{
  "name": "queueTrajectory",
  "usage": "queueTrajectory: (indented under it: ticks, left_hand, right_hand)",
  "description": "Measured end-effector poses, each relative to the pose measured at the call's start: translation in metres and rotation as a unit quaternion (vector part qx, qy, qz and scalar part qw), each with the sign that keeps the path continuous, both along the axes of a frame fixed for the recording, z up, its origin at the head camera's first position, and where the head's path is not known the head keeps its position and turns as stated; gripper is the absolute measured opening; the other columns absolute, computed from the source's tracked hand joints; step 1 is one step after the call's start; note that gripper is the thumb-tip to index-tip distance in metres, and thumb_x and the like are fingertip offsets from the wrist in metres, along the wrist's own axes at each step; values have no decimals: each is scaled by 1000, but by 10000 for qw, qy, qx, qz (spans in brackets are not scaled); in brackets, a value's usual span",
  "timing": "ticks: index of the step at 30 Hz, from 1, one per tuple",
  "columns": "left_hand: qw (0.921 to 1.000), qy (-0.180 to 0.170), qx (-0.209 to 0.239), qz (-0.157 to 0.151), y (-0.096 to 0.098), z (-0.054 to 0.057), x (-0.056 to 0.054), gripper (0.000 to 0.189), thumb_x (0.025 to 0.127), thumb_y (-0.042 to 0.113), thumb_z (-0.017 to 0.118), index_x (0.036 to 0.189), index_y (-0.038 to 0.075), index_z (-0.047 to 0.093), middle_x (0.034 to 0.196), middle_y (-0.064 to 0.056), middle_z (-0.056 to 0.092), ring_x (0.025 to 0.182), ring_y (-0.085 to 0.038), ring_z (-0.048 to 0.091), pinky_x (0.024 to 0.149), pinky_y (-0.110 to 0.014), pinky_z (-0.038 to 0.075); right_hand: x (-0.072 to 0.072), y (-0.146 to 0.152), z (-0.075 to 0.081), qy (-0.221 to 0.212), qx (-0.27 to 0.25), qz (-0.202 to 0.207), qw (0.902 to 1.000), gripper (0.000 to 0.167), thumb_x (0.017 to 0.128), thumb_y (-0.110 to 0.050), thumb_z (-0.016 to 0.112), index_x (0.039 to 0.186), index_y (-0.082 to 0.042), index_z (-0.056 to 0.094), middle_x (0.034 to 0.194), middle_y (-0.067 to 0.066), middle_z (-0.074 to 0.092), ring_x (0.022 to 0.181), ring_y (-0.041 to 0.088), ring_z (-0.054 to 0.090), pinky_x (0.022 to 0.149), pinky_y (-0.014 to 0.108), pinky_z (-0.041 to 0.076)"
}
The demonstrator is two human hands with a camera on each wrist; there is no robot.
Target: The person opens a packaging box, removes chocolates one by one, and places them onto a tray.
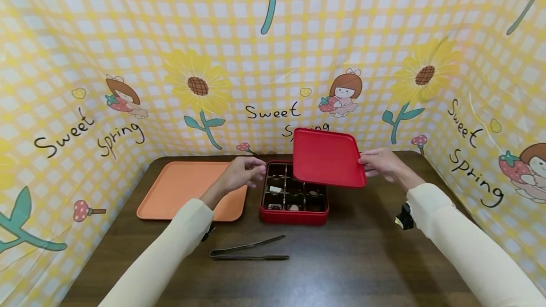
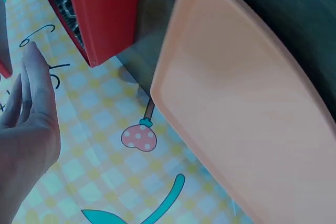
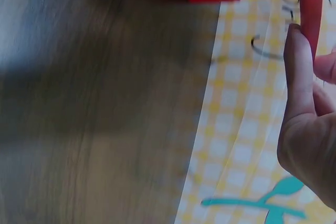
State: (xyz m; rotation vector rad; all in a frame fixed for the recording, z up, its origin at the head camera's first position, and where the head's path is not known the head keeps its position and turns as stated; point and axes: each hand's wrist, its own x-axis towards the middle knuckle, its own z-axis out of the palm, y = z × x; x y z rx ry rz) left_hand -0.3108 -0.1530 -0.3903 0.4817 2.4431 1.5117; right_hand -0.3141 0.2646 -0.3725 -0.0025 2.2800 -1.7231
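Note:
In the head view, a red box [image 1: 294, 218] with a divided dark insert stands on the table. Small pieces, among them a white one [image 1: 275, 189], lie in several of its compartments. My right hand [image 1: 381, 165] pinches the edge of a red lid [image 1: 328, 158], raised and tilted above the box's right part; it hides some back compartments. In the right wrist view, the thumb and fingers grip the lid's rim [image 3: 311, 14]. My left hand [image 1: 243, 173] hovers by the box's left back corner, fingers loosely bent, holding nothing.
An orange tray [image 1: 187, 188] lies to the left of the box, partly behind the left forearm. Metal tongs [image 1: 249, 252] rest spread on the table [image 1: 341, 269] in front of the box. A patterned yellow cloth [image 1: 256, 60] hangs behind and at both sides.

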Motion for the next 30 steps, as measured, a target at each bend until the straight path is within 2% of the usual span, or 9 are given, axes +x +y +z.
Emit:
queueTrajectory:
  ticks: [4, 8, 11, 15, 17, 21, 23, 27, 30]
  left_hand:
    - [9977, 347, -490, -311, -6, -5, 7, 35, 102, 22, 59, 128, -1, 63, 113, -18, 68, 99, -34, 68, 75, -51, 58]
    - [9922, 661, -924, -522, -9, -11, 15, 36, 101, 22, 61, 129, 0, 63, 111, -16, 67, 89, -25, 65, 73, -53, 57]
    - [9832, 1067, -1312, -692, -10, -14, 21, 34, 100, 23, 62, 126, 1, 65, 107, -8, 68, 88, -18, 63, 74, -43, 57]
    - [9654, 1598, -1798, -1007, -13, -19, 28, 34, 98, 25, 65, 123, 2, 67, 102, 1, 70, 92, -13, 64, 80, -35, 54]
    - [9589, 1649, -1975, -1193, -15, -21, 32, 36, 97, 26, 67, 124, 3, 66, 103, 1, 71, 94, -14, 65, 84, -39, 53]
    - [9510, 1541, -2209, -1519, -20, -25, 39, 42, 94, 30, 71, 126, 2, 65, 108, -4, 72, 100, -20, 67, 90, -46, 52]
    - [9500, 1444, -2275, -1581, -22, -27, 42, 45, 92, 32, 73, 126, 4, 65, 112, -5, 71, 103, -22, 66, 92, -48, 51]
    - [9535, 1227, -2239, -1602, -28, -31, 49, 51, 87, 34, 78, 127, 6, 66, 115, -6, 70, 104, -22, 65, 94, -50, 50]
    - [9532, 1217, -2239, -1625, -31, -34, 56, 55, 85, 37, 80, 127, 6, 65, 115, -7, 70, 104, -23, 65, 94, -50, 50]
  right_hand:
    - [0, 19, -2, -12, 126, -10, 9999, 49, 101, -10, 56, 139, 18, 44, 90, 0, 73, 77, 11, 72, 72, 30, 59]
    - [0, 39, -6, -52, 264, -46, 9996, 50, 102, -12, 55, 139, 18, 43, 92, 1, 73, 78, 11, 73, 73, 31, 59]
    - [1, 54, -10, -118, 332, -41, 9994, 52, 103, -14, 54, 141, 18, 41, 93, 0, 73, 79, 11, 73, 75, 32, 59]
    - [1, 72, -16, -190, 324, -26, 9993, 53, 104, -14, 52, 141, 21, 37, 93, -1, 73, 79, 9, 72, 74, 31, 59]
    - [2, 79, -19, -215, 298, -39, 9993, 53, 104, -13, 52, 140, 22, 37, 91, -3, 73, 78, 8, 72, 73, 30, 59]
    - [5, 90, -25, -258, 308, -107, 9991, 51, 102, -12, 54, 137, 23, 41, 89, -3, 73, 78, 9, 72, 73, 32, 60]
    - [7, 96, -27, -274, 355, -130, 9989, 49, 102, -11, 54, 135, 24, 43, 89, -1, 73, 78, 11, 72, 74, 33, 60]
    - [11, 104, -29, -348, 441, -105, 9984, 43, 102, -9, 53, 130, 23, 49, 89, 1, 73, 78, 12, 73, 74, 35, 60]
    - [12, 108, -31, -403, 434, -120, 9982, 38, 102, -8, 53, 125, 22, 54, 87, 1, 74, 77, 11, 72, 73, 35, 60]
